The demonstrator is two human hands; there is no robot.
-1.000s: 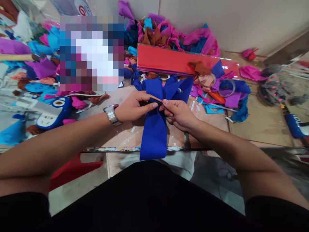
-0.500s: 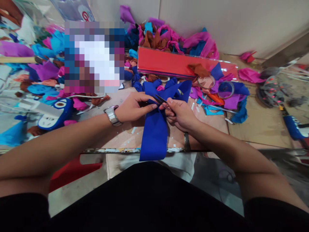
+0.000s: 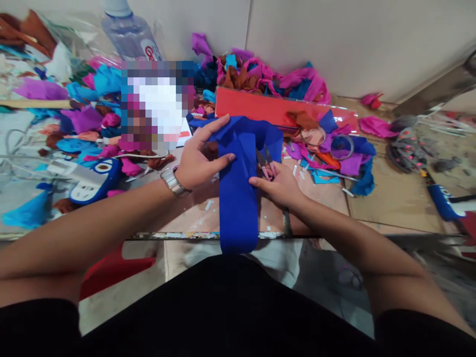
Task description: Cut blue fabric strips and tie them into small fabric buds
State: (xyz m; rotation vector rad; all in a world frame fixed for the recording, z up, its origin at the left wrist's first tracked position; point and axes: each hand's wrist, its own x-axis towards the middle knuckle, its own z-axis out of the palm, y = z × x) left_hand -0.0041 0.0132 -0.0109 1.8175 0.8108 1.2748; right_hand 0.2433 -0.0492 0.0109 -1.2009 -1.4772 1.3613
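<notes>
A long strip of dark blue crepe paper [image 3: 238, 198] runs from the table down over its front edge toward my lap. My left hand [image 3: 199, 158], with a metal watch on the wrist, pinches the strip's left edge, thumb and forefinger spread along the paper. My right hand [image 3: 278, 183] sits at the strip's right edge, closed on small scissors [image 3: 266, 163] with pink handles, blades pointing up beside the paper.
A flat red packet [image 3: 260, 105] lies behind the strip. Heaps of pink, purple, blue and brown paper scraps [image 3: 267, 79] crowd the back and left. A plastic bottle [image 3: 128, 32] stands at the back left. Tape rings [image 3: 342, 146] lie to the right. The table edge [image 3: 178, 234] is near me.
My left hand lifted and spread the upper part of the blue strip, which was bunched before. My right hand drew down to the right edge, and the scissors now show clearly.
</notes>
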